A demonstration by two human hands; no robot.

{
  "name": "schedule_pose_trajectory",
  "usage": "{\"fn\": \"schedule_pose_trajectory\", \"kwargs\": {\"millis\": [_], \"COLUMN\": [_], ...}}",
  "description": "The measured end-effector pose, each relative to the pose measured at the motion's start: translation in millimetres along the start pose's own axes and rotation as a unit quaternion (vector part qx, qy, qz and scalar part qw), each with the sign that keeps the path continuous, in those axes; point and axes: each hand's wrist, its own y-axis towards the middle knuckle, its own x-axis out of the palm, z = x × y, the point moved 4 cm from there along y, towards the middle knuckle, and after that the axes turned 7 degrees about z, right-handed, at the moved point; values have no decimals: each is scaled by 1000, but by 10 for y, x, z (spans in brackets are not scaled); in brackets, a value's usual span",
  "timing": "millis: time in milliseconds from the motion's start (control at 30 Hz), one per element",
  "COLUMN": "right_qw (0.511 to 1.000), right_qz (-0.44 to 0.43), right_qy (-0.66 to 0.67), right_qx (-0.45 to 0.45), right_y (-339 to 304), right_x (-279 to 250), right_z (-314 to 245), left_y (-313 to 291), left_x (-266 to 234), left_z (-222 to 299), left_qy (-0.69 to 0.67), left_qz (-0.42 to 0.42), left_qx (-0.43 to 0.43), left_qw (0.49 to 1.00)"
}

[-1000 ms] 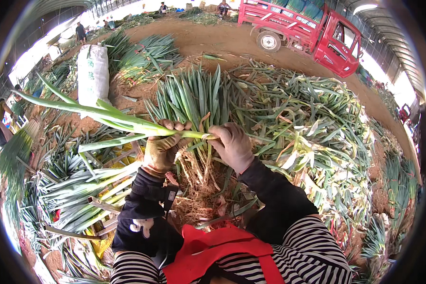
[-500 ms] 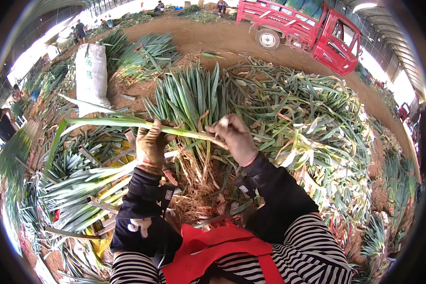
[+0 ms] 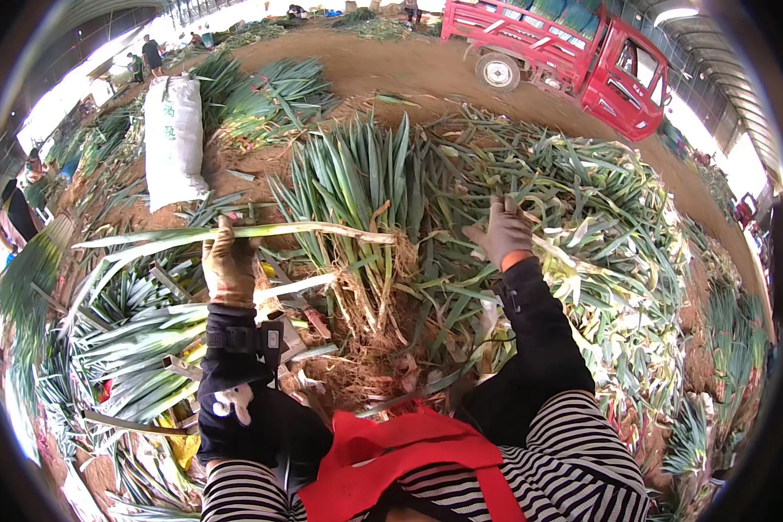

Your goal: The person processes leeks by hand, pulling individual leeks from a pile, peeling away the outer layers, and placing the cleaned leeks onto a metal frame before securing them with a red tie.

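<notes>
My gloved left hand is closed round one long green onion. Its leaves hang to the left and its browned root end reaches right, above a standing bunch. That bunch of green onions is upright between my hands, its pale stems and stringy roots toward me. My gloved right hand is held out to the right, thumb apart from the fingers and nothing seen in it. Below it spreads a heap of stripped leaves. Left of my left forearm, more green onions lie side by side.
A full white sack stands at the far left, beside another pile of green onions. A red truck is parked on the dirt ground at the far right. Metal bars lie at the left. People are in the distance.
My right hand has left the green onion's root end and swung right, over the leaf heap. My left hand has shifted left, still with the green onion.
</notes>
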Motion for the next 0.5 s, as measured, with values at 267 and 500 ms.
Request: {"fn": "schedule_pose_trajectory", "kwargs": {"millis": [267, 500], "right_qw": [902, 889], "right_qz": [15, 141], "right_qy": [362, 390], "right_qx": [-236, -195], "right_y": [-104, -188], "right_x": [-904, -1035], "right_z": [-1364, -1354], "left_y": [-511, -685], "left_x": [435, 524], "left_z": [-273, -316], "left_qy": [28, 75], "left_qz": [-85, -27], "left_qx": [-32, -87], "left_qw": [995, 993]}}
